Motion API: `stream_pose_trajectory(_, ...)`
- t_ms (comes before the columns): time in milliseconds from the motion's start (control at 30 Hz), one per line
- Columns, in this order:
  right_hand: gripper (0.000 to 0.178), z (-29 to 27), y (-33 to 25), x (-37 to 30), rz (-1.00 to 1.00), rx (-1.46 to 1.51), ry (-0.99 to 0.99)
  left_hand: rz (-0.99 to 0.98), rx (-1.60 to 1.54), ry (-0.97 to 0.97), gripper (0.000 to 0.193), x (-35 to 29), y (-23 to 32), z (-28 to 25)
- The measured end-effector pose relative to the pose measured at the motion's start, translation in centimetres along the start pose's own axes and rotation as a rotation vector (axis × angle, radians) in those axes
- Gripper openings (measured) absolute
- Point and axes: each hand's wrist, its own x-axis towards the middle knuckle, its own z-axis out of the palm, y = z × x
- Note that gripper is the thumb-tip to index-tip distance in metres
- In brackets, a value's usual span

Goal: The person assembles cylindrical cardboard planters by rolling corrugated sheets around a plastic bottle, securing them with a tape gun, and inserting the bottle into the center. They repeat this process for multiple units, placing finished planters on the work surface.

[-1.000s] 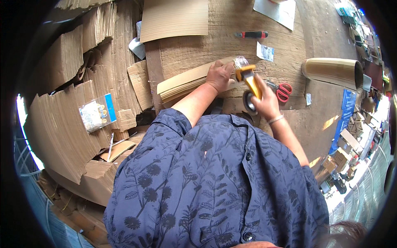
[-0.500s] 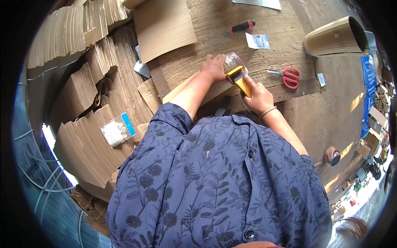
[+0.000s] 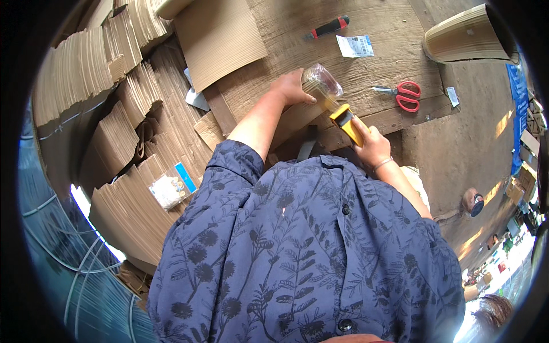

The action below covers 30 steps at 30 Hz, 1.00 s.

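My left hand (image 3: 290,89) grips the left side of a small bundle (image 3: 323,82) wrapped in shiny clear plastic, just above the wooden table. Its contents are hard to make out through the wrap. My right hand (image 3: 373,144) is closed around a yellow tape dispenser (image 3: 349,124), held below and to the right of the bundle. A strip of clear tape (image 3: 329,103) appears to run between the dispenser and the bundle. Red-handled scissors (image 3: 405,95) lie to the right. Farther off rest a red-and-black utility knife (image 3: 329,27) and a printed label packet (image 3: 355,46).
Flat cardboard (image 3: 220,43) covers the table's far left. Stacked cardboard sheets (image 3: 80,80) fill the left side, with a clear bag of small pale pieces (image 3: 171,188) on top. A cardboard tube (image 3: 466,37) lies at the far right; a small round pot (image 3: 473,201) sits lower down.
My right hand has pulled the tape dispenser away from the bundle, down and to the right. My left hand has shifted slightly left, showing more of the bundle.
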Motion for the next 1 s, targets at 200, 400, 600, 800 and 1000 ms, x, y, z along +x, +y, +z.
stream_pose_trajectory(200,0.076,0.7,-3.5,4.9,-0.025,0.008,0.058,0.071,-0.406,-0.283,0.084,3.5,-5.3,-4.4)
stream_pose_trajectory(400,0.072,-2.3,-10.1,11.3,-0.025,0.085,0.12,0.059,-0.659,-0.028,0.099,2.6,-7.7,-4.5)
stream_pose_trajectory(600,0.069,-5.7,-12.3,13.0,-0.152,0.141,0.111,-0.119,-0.113,0.274,0.135,1.6,-5.8,-2.2)
stream_pose_trajectory(800,0.072,-8.4,-4.1,5.0,-0.172,0.007,0.079,-0.118,-0.147,0.24,0.133,1.2,-5.2,-3.3)
stream_pose_trajectory(1000,0.067,0.0,-3.1,12.0,-0.183,-0.012,0.049,-0.065,-0.469,0.04,0.128,3.9,-10.0,-5.0)
